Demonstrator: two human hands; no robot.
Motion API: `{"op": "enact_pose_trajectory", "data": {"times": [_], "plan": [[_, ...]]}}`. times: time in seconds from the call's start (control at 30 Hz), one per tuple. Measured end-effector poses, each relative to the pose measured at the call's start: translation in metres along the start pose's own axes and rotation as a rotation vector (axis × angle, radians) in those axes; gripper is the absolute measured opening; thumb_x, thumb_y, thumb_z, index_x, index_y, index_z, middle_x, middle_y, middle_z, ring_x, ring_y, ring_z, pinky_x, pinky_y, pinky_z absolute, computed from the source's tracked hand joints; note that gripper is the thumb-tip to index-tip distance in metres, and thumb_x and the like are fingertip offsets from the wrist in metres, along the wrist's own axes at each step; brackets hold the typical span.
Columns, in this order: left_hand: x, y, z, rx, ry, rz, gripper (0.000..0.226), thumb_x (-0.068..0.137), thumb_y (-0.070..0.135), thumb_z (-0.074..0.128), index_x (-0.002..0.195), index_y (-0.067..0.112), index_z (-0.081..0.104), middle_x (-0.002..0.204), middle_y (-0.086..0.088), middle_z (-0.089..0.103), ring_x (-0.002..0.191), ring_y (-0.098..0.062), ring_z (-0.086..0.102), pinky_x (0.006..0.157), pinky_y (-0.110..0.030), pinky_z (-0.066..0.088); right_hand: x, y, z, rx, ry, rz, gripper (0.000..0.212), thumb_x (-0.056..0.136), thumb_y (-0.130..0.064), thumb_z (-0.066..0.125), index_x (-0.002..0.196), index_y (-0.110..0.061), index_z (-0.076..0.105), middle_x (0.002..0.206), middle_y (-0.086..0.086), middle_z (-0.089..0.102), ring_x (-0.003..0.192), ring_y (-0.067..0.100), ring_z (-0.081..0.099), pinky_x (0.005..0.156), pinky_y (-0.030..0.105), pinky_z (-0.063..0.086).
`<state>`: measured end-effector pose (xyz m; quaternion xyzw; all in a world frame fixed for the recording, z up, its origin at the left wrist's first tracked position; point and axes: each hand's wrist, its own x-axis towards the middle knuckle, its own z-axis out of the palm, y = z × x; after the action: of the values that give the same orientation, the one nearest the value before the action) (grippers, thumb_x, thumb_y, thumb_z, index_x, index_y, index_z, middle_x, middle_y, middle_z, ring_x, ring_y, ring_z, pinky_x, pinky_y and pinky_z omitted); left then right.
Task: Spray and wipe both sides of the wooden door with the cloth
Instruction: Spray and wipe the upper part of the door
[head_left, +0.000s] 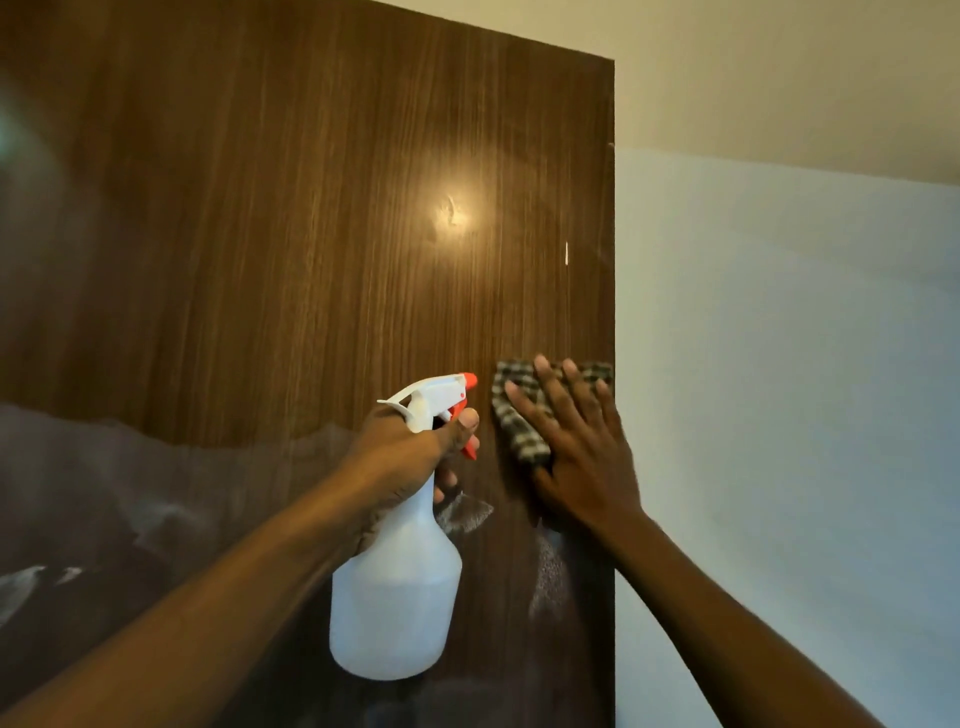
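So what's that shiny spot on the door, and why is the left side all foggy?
Head view: the spot is glare, a light mirrored in the glossy door; head view, left and bottom: a grey haze of reflections dulls the wood; the right hand on the cloth looks slightly blurred.

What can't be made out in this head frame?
Head view only.
Other side of wooden door: hidden by the door itself.
Door's bottom and left: cut by frame edges.
Fill level in spray bottle: white plastic hides it.
Much of cloth: under right hand.
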<state>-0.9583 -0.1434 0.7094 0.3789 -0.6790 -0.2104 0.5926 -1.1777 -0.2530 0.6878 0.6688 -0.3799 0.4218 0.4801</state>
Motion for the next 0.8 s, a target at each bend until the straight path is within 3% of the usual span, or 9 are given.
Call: {"op": "enact_pose_trajectory", "data": {"times": [0.13, 0.23, 0.33, 0.4, 0.47, 0.53, 0.63, 0.67, 0.8], "plan": [[-0.022, -0.013, 0.003, -0.014, -0.006, -0.077, 0.044, 0.082, 0.044, 0.060, 0.111, 0.010, 0.060, 0.086, -0.005, 0.068, 0.063, -0.016, 0.062, 0.049, -0.019, 0.049, -0.030, 0.021, -0.007, 0.095, 0.000, 0.262, 0.062, 0.095, -0.048, 0.032, 0.154, -0.031, 0.024, 0.164, 0.000, 0.012, 0.151, 0.024, 0.009, 0.118, 0.054, 0.021], [-0.038, -0.023, 0.003, -0.046, 0.019, -0.121, 0.039, 0.083, 0.040, 0.060, 0.110, 0.012, 0.059, 0.081, -0.004, 0.067, 0.059, -0.015, 0.059, 0.046, -0.016, 0.049, 0.010, 0.011, -0.009, 0.151, 0.017, 0.466, 0.064, 0.096, -0.054, 0.029, 0.155, -0.033, 0.020, 0.165, -0.001, 0.005, 0.152, 0.024, 0.002, 0.121, 0.052, 0.012], [-0.053, -0.033, 0.004, -0.041, 0.040, -0.160, 0.035, 0.085, 0.038, 0.058, 0.109, 0.012, 0.057, 0.071, 0.000, 0.063, 0.057, -0.014, 0.058, 0.045, -0.016, 0.049, 0.017, -0.014, -0.004, 0.014, -0.025, 0.315, 0.067, 0.095, -0.056, 0.028, 0.156, -0.032, 0.016, 0.165, 0.003, 0.004, 0.152, 0.027, -0.003, 0.121, 0.053, 0.001], [-0.062, -0.039, 0.005, -0.040, 0.041, -0.180, 0.035, 0.086, 0.038, 0.058, 0.107, 0.010, 0.058, 0.070, 0.001, 0.063, 0.057, -0.014, 0.059, 0.046, -0.018, 0.049, -0.014, -0.030, 0.002, -0.010, -0.075, 0.092, 0.068, 0.093, -0.054, 0.032, 0.156, -0.031, 0.020, 0.165, 0.005, 0.008, 0.152, 0.029, 0.001, 0.120, 0.057, 0.006], [-0.073, -0.047, 0.008, -0.042, 0.040, -0.193, 0.037, 0.085, 0.038, 0.059, 0.107, 0.009, 0.061, 0.074, 0.002, 0.066, 0.060, -0.014, 0.061, 0.049, -0.021, 0.050, -0.062, -0.035, 0.006, 0.015, -0.086, -0.009, 0.065, 0.093, -0.049, 0.037, 0.154, -0.027, 0.028, 0.164, 0.006, 0.014, 0.151, 0.030, 0.007, 0.117, 0.060, 0.015], [-0.086, -0.056, 0.012, -0.048, 0.082, -0.223, 0.037, 0.083, 0.037, 0.062, 0.109, 0.010, 0.059, 0.083, 0.002, 0.067, 0.070, -0.016, 0.063, 0.057, -0.023, 0.052, -0.108, -0.030, 0.008, 0.045, -0.079, 0.090, 0.064, 0.094, -0.046, 0.037, 0.153, -0.023, 0.032, 0.163, 0.006, 0.016, 0.151, 0.030, 0.009, 0.116, 0.061, 0.019], [-0.103, -0.068, 0.016, 0.006, 0.145, -0.292, 0.050, 0.078, 0.036, 0.069, 0.121, 0.020, 0.048, 0.110, 0.003, 0.055, 0.104, -0.023, 0.058, 0.089, -0.033, 0.050, -0.139, -0.027, 0.004, 0.171, -0.080, 0.373, 0.065, 0.097, -0.051, 0.030, 0.154, -0.022, 0.026, 0.165, 0.004, 0.009, 0.152, 0.026, 0.005, 0.118, 0.058, 0.017], [-0.106, -0.070, 0.016, 0.022, 0.146, -0.312, 0.049, 0.078, 0.036, 0.070, 0.119, 0.024, 0.046, 0.112, 0.004, 0.052, 0.107, -0.023, 0.056, 0.091, -0.034, 0.048, -0.133, -0.030, 0.005, 0.186, -0.072, 0.441, 0.065, 0.096, -0.052, 0.030, 0.155, -0.024, 0.023, 0.165, 0.002, 0.007, 0.152, 0.025, 0.002, 0.119, 0.056, 0.015], [-0.102, -0.069, 0.009, -0.032, 0.116, -0.324, 0.044, 0.080, 0.035, 0.067, 0.116, 0.016, 0.051, 0.098, -0.002, 0.064, 0.078, -0.017, 0.063, 0.064, -0.024, 0.051, -0.074, -0.052, 0.004, 0.120, -0.032, 0.498, 0.068, 0.093, -0.049, 0.037, 0.156, -0.028, 0.019, 0.165, 0.004, 0.007, 0.152, 0.027, -0.001, 0.120, 0.058, 0.008]]}}
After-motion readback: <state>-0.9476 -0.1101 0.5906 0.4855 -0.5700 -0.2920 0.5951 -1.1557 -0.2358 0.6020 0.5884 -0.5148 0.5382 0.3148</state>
